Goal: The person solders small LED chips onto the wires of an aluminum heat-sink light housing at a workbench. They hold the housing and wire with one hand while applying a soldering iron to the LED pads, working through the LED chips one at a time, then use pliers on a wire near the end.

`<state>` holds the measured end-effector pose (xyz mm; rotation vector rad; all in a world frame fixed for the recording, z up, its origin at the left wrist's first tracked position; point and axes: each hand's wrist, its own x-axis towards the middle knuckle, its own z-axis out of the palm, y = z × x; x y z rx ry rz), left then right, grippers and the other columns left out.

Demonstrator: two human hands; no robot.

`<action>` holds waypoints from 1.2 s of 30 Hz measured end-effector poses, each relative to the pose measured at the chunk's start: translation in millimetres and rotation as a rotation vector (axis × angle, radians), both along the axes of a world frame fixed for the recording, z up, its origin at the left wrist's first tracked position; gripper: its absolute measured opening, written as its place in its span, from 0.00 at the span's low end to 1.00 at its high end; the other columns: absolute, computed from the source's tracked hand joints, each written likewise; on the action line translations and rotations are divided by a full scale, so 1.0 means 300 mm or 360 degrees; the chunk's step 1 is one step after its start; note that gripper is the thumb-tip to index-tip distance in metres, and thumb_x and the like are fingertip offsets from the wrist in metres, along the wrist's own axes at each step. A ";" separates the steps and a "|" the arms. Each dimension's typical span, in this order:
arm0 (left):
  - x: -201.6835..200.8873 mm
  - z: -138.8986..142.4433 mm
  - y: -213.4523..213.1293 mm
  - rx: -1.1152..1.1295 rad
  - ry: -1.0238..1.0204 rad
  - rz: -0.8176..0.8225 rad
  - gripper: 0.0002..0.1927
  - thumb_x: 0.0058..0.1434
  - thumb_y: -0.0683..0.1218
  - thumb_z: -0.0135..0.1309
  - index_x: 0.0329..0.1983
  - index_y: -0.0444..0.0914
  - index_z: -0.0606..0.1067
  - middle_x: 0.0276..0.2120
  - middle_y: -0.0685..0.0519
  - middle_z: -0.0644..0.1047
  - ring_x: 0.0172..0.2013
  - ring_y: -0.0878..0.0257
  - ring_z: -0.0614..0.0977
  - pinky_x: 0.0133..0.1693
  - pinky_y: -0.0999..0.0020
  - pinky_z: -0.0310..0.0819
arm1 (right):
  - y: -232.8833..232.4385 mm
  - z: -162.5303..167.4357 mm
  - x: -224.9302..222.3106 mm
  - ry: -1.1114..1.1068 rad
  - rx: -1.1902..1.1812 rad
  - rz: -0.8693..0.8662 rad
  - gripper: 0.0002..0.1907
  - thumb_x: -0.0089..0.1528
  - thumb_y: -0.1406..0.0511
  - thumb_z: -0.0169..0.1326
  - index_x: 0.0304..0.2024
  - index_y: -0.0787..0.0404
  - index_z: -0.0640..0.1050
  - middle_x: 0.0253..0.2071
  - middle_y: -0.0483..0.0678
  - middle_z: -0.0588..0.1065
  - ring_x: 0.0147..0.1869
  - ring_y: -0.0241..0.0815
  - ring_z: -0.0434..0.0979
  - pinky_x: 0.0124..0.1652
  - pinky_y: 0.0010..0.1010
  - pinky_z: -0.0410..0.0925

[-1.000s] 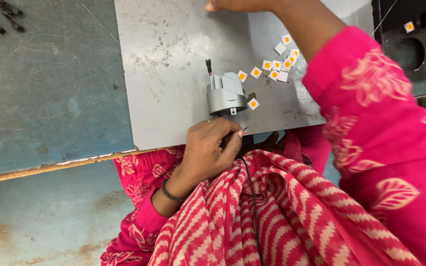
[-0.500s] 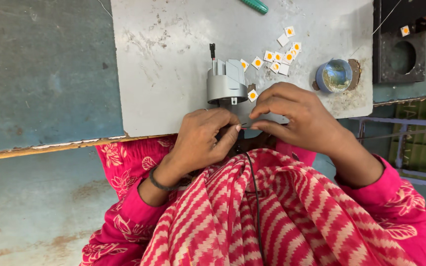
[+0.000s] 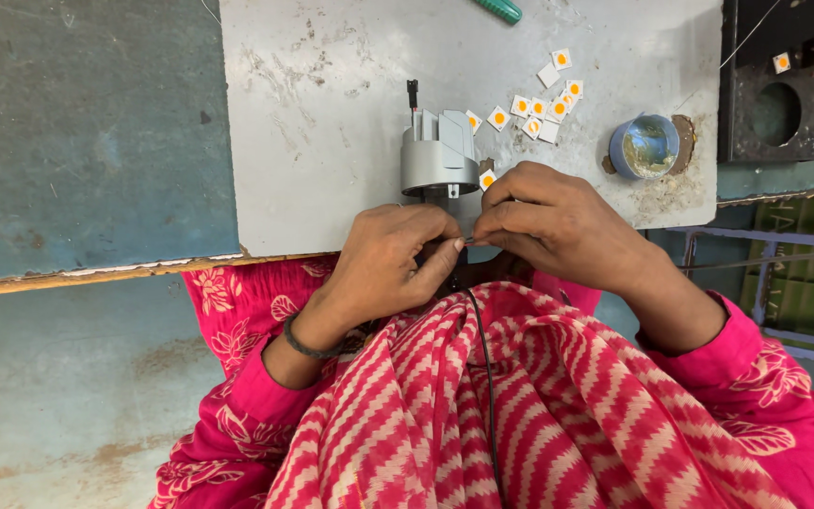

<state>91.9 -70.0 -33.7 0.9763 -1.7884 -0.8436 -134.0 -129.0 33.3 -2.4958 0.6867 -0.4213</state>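
The left hand (image 3: 390, 262) and the right hand (image 3: 558, 224) meet at the near edge of the grey work plate (image 3: 332, 141), fingertips touching. Both hands are curled, with thumb and forefinger closed in a pinch on a small part at the point where they meet; the part is too small to identify. A thin black wire (image 3: 484, 377) runs from that point down over the striped red-and-cream cloth (image 3: 539, 415) on the lap.

The grey metal housing (image 3: 439, 160) stands on the plate just beyond the fingertips, directly above the gap between the two hands. It is close to both hands but gripped by neither. A short black lead with a plug (image 3: 413, 92) rises from its far side.

One small white square chip with an orange centre (image 3: 488, 178) lies between the housing and the right hand's knuckles. A loose cluster of the same chips (image 3: 539, 106) lies beyond it, to the right of the housing. A round blue tin (image 3: 644, 147) sits farther right, well apart from the hands. A green tool handle (image 3: 498, 9) lies at the far edge of the plate.
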 end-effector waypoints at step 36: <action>0.016 -0.026 0.007 0.0360 0.0187 -0.0031 0.07 0.67 0.45 0.59 0.38 0.34 0.78 0.27 0.51 0.79 0.23 0.64 0.76 0.27 0.69 0.68 | 0.073 -0.124 0.003 -0.0261 0.0117 -0.0332 0.10 0.56 0.70 0.69 0.38 0.59 0.81 0.37 0.45 0.75 0.40 0.40 0.78 0.36 0.30 0.71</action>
